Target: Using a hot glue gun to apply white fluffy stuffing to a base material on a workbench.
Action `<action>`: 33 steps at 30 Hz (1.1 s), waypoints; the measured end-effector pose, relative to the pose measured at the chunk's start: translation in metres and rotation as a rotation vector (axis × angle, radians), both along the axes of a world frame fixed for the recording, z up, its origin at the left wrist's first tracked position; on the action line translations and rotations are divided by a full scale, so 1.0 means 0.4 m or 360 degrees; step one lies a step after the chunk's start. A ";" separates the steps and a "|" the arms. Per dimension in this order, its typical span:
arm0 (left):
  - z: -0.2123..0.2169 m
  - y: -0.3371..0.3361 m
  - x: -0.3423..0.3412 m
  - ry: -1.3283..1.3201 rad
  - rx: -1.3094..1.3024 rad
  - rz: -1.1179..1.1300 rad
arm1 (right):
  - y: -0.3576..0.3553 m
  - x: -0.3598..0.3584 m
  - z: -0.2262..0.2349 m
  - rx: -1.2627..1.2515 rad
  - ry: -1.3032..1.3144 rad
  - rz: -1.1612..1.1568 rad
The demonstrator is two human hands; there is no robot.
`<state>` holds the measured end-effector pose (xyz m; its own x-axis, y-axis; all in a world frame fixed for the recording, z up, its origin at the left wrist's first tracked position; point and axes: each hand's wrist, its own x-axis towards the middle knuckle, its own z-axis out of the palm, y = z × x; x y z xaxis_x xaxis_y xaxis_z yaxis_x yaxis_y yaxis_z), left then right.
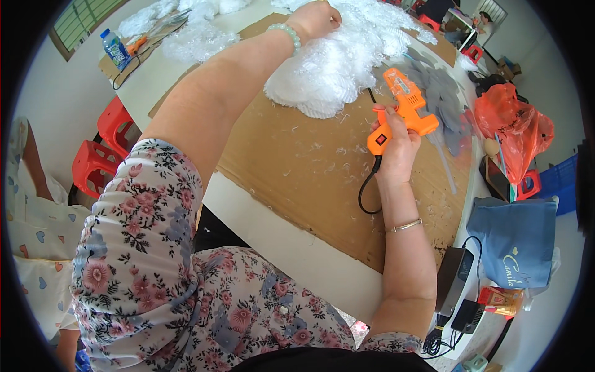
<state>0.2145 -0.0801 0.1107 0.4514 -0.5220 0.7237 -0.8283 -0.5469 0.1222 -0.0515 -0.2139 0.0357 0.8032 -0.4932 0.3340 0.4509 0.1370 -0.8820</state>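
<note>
My left hand reaches to the far edge of the table, over a heap of white, feathery pieces. Its fingers are curled closed, and whatever they may hold is hidden. A pale green bead bracelet circles that wrist. In my right hand is an orange hot glue gun with a red switch and a black cord. A translucent glue stick slants down from the gun's lower end. Beneath lies a brown cardboard sheet strewn with white shreds.
Flat grey pieces lie right of the gun. A bottle and another orange glue gun stand far left. Red stools, a red plastic bag, a blue bag and a black power box flank the table. A person stands at left.
</note>
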 end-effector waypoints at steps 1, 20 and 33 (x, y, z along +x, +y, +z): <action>0.002 0.004 0.029 0.0052 -0.0141 -0.0069 | 0.004 0.000 0.000 -0.0008 -0.0002 0.0027; -0.071 0.250 -0.153 0.1558 -0.1373 -0.0525 | -0.111 0.069 -0.064 0.0019 0.0100 -0.0075; -0.217 0.139 -0.468 0.0935 0.0007 -0.0482 | -0.118 0.077 0.040 -0.0088 0.0033 -0.0053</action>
<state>0.0271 -0.0245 0.0240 0.6034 -0.6905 0.3989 -0.7416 -0.3020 0.5990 -0.0205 -0.2611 0.0519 0.7936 -0.5013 0.3448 0.4358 0.0730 -0.8971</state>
